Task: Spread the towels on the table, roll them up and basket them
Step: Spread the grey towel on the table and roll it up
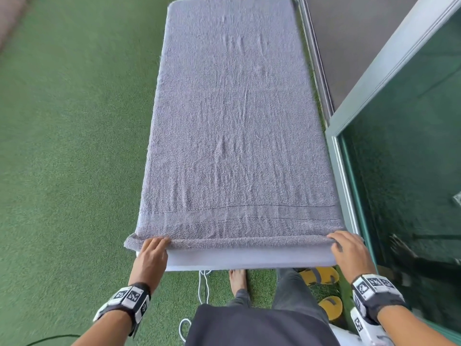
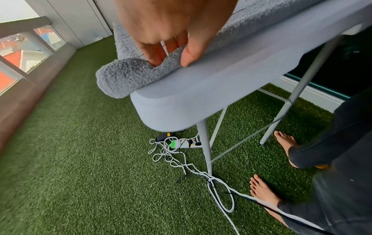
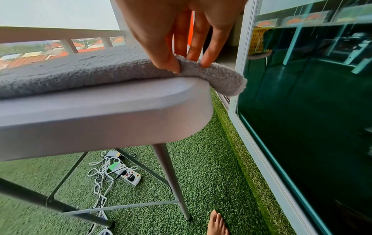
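Observation:
A grey towel (image 1: 237,121) lies spread flat along the whole white table (image 1: 249,258). Its near edge is turned over into a thin roll (image 1: 249,242) at the table's front edge. My left hand (image 1: 153,248) pinches the roll's left end (image 2: 124,74) between thumb and fingers. My right hand (image 1: 345,243) pinches the roll's right end (image 3: 219,76), which hangs slightly past the table corner. A yellow basket (image 3: 258,40) shows only as a reflection in the glass.
Green artificial turf (image 1: 62,158) surrounds the table. A glass sliding door (image 1: 411,146) stands close on the right. Under the table lie a power strip (image 2: 187,143) and tangled white cables (image 2: 201,171). Yellow sandals (image 1: 321,275) and my bare feet are by the table legs.

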